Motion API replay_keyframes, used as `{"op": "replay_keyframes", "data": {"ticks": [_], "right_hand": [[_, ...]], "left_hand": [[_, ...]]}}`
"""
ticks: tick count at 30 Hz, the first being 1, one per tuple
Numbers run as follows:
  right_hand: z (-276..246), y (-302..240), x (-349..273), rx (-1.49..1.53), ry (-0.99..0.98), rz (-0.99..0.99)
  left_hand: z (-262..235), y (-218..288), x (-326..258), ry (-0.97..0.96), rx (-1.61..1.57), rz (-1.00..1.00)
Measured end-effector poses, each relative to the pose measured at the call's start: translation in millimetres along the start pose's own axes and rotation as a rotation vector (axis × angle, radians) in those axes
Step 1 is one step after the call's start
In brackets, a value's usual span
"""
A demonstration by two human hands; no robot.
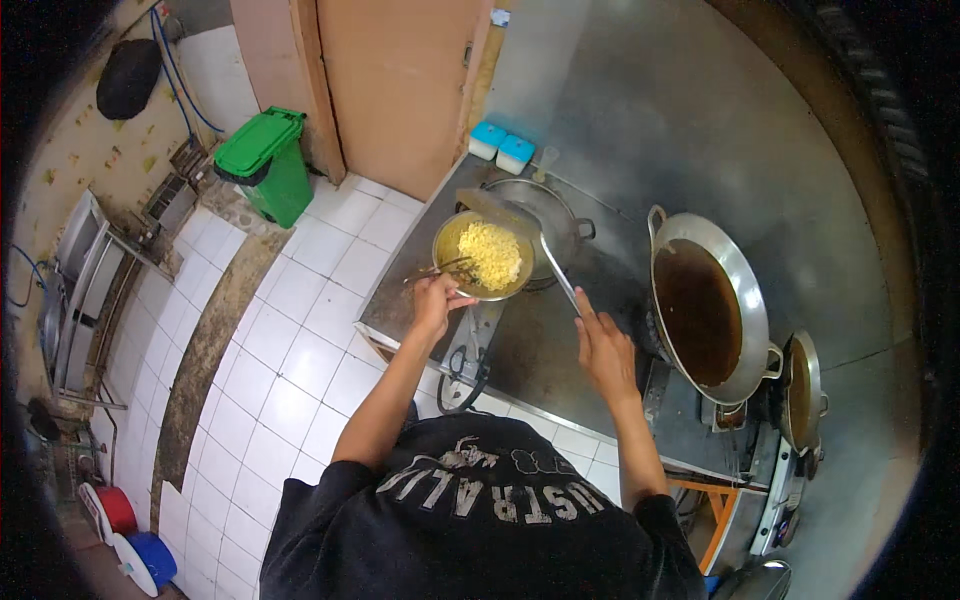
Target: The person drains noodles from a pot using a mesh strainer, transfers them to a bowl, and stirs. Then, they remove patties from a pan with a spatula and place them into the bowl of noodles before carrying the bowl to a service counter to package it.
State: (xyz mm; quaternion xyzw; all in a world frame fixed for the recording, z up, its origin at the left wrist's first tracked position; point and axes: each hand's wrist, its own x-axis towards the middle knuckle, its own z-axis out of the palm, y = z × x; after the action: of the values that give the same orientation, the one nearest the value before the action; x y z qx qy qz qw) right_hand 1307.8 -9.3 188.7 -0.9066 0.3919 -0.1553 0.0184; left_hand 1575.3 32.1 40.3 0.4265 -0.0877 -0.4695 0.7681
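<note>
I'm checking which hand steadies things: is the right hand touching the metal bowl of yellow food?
Apart. The head view shows dark countertop between the right hand and the metal bowl; that hand holds a long-handled turner.

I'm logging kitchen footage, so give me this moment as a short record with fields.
Left hand: at near rim of bowl, supporting it
Right hand: grips long-handled spatula, blade over the bowl
Bowl contents: yellow food bits
Beyond bowl: pan, partly hidden
Right side: large wok holding brown liquid
Floor, upper left: green bin
Unclear: kind of thin dark utensil at bowl
</note>
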Motion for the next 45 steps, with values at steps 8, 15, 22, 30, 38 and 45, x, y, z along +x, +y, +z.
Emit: {"op": "replay_keyframes", "data": {"ticks": [8, 15, 22, 30, 38, 45], "right_hand": [[1.2, 0.9, 2.3, 0.040, -0.009, 0.008], [4.9, 5.7, 4.7, -0.012, 0.023, -0.034], [9.7, 5.5, 0.2, -0.006, 0.028, -0.048], [9.2, 5.2, 2.6, 0.163, 0.010, 0.040], [23.0, 20.3, 2.2, 0.498, -0.017, 0.141], [31.7, 33.7, 10.5, 0.789, -0.145, 0.299]], "left_hand": [[-0.3, 1.6, -4.3, 0.016, 0.022, 0.017], [3.9, 4.0, -8.6, 0.029, 0.023, 0.038], [-5.6, -3.9, -4.7, 0.000, 0.011, 0.060], [2.2, 4.2, -9.9, 0.000, 0.061, 0.083], [7.1, 8.1, -13.9, 0.071, 0.107, 0.080], [-6.3, 2.2, -5.4, 0.056, 0.081, 0.079]]}}
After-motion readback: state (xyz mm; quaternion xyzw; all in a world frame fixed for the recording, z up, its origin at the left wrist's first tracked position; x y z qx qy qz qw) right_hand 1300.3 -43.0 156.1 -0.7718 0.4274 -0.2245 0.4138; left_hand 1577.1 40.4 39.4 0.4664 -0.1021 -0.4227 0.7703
